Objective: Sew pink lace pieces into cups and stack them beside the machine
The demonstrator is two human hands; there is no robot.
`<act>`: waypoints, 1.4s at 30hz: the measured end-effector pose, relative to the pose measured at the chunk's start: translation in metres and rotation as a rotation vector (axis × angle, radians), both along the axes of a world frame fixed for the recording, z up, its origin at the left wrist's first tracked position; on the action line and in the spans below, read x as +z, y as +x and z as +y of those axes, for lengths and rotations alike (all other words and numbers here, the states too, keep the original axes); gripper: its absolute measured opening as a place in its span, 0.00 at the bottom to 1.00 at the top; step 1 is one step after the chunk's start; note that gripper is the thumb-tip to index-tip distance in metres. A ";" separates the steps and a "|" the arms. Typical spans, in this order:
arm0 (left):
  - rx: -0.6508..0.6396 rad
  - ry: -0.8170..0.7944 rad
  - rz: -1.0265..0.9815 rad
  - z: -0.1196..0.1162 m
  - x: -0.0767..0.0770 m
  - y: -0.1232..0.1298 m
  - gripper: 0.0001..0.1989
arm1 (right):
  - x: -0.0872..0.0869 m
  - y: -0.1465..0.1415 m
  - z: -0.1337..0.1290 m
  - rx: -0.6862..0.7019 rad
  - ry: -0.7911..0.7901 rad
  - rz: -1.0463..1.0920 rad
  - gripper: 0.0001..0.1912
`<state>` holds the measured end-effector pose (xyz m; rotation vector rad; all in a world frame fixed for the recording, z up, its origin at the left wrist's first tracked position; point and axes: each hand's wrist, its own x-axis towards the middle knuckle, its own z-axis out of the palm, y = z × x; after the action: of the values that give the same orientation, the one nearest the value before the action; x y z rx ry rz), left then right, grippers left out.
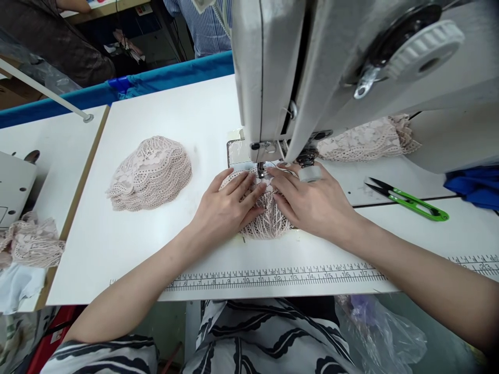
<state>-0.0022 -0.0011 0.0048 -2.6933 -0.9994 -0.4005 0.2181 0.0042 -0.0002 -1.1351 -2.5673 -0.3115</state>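
Observation:
A pale pink lace piece (268, 221) lies on the machine bed, its far edge under the presser foot (261, 169) of a sewing machine (268, 67). My left hand (230, 202) rests on the lace's left side, fingers stretched out and lying flat on it. On the other side my right hand (307, 195) has its fingers bent and close together, with thumb and fingertips holding the lace just right of the foot. The fingers partly cover the lace, and what is beneath them is hidden.
Stacked lace pieces (152, 174) lie at left; more lace (366, 140) sits behind the machine head. Green-handled thread snips (409, 200) and blue cloth (473, 187) are at right. A printed ruler (273, 278) runs along the table's front edge. Other people are beyond the blue-covered edge (175, 72).

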 end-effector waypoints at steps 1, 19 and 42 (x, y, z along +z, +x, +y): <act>-0.004 0.008 0.003 0.000 0.000 0.000 0.19 | 0.000 0.000 0.000 -0.001 0.003 -0.001 0.15; 0.031 0.043 -0.007 -0.001 -0.005 0.001 0.21 | 0.002 0.001 0.000 0.006 0.030 0.009 0.14; -0.095 0.021 -0.062 -0.013 0.003 0.001 0.24 | 0.009 0.011 0.000 0.336 0.097 0.137 0.17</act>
<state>-0.0013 -0.0146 0.0082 -2.7318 -0.8801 -0.5131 0.2293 0.0047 0.0087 -0.6514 -2.5333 -0.2627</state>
